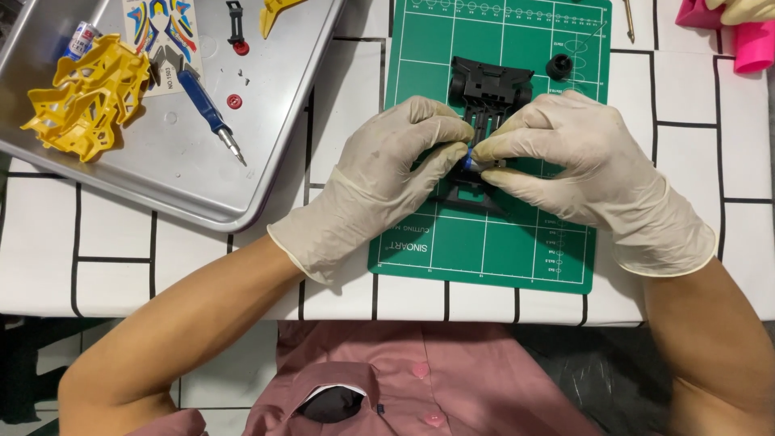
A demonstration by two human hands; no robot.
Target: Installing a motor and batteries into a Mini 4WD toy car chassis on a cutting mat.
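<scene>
Two gloved hands, left hand (379, 182), right hand (585, 173): fingers pinching one small blue part (468, 157) over one black chassis (490, 89).

Cream latex glove on left hand (379, 182), same on right hand (593, 173), dusty-pink buttoned shirt (420, 387)
</scene>
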